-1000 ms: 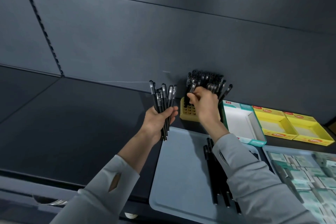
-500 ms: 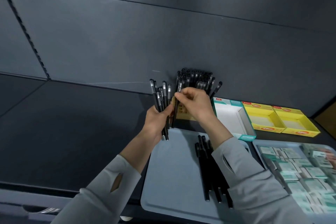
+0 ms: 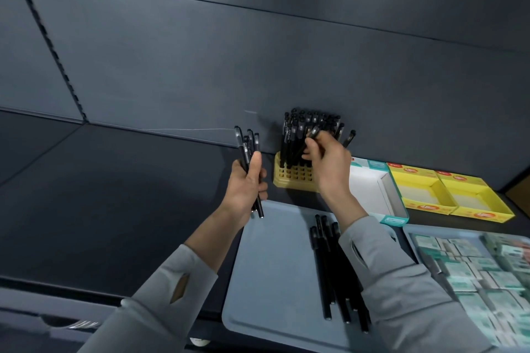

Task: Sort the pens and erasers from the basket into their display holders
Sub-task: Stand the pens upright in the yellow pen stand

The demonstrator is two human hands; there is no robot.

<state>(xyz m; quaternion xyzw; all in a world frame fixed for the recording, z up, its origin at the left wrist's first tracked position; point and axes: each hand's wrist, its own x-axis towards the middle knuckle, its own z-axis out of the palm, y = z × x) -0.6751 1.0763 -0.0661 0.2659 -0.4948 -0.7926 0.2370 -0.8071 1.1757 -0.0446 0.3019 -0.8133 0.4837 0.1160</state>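
Note:
My left hand (image 3: 246, 186) grips a small bundle of black pens (image 3: 247, 143), held upright left of the yellow pen holder (image 3: 292, 173). My right hand (image 3: 329, 163) pinches a single black pen (image 3: 311, 135) tilted over the holder's grid, among several black pens standing in it. Several more black pens (image 3: 329, 269) lie on a grey tray (image 3: 272, 266) below my hands, partly hidden by my right sleeve. Green-and-white erasers (image 3: 470, 269) fill a second tray at the right.
A white box with teal edges (image 3: 370, 192) stands right of the pen holder, then two yellow display boxes (image 3: 447, 195). All sit on a dark shelf (image 3: 114, 195) against a dark back wall. The shelf's front edge runs along the lower left.
My right hand took one pen from the bundle in my left hand and carried it right, over the yellow holder. The bundle in my left hand looks smaller.

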